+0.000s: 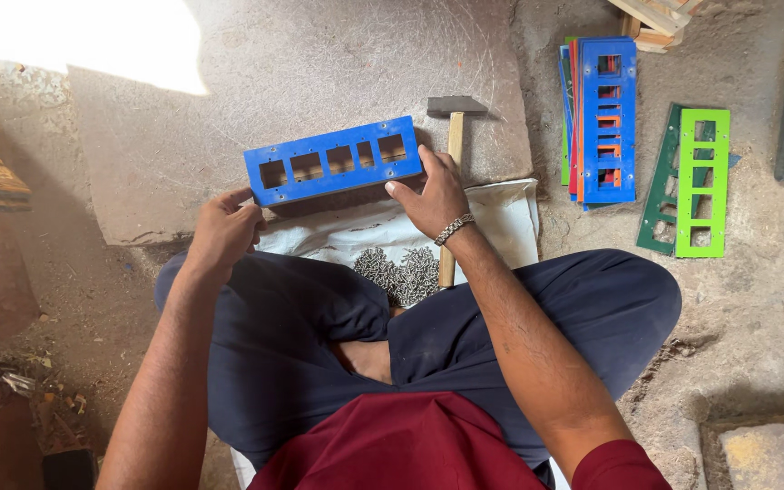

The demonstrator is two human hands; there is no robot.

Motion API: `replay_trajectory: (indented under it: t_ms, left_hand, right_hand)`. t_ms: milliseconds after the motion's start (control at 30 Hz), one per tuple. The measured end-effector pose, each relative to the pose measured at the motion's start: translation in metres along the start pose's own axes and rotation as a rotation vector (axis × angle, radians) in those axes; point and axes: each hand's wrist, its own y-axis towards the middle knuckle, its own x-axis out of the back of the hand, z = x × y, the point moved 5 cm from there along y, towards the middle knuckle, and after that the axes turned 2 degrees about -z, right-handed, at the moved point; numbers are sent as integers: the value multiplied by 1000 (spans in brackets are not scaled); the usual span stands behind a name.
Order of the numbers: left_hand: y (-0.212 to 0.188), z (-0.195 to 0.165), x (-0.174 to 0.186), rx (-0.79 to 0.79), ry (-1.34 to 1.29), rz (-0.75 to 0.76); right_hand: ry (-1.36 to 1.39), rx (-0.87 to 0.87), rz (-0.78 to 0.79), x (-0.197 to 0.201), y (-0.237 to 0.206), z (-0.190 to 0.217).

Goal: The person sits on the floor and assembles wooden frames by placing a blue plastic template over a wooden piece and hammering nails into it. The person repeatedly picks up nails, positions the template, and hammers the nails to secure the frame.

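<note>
The left hand [225,229] curls its fingers at the lower left end of the blue frame [333,170]; whether it grips that end or only touches it, I cannot tell. The right hand [433,195] lies spread over the frame's right end, fingers on its lower edge. The frame sits straight ahead of both hands on a stone slab [229,82], its long axis running left to right and tilted slightly up at the right; it has five square openings. Just below, a white sack [501,222] spreads over the lap, with a heap of nails [401,272] on it. A hammer [454,136] lies just beside the right hand. Farther right on the floor lie a stack of frames [602,118] and a green frame [696,181].
</note>
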Motion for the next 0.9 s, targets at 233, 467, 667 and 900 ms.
replay_trajectory:
  t_ms: [233, 467, 667, 900]
  left_hand:
    - [-6, -7, -2, 15, 63, -3]
    - [-9, -10, -3, 23, 65, 1]
    - [-15, -11, 11, -69, -16, -140]
    - [-24, -23, -21, -225, -557, -41]
  right_hand:
    - [-36, 16, -3, -1, 0, 3]
    - [-21, -6, 25, -4, -1, 0]
    - [160, -86, -13, 21, -5, 8]
    - [731, -209, -235, 72, -74, 9]
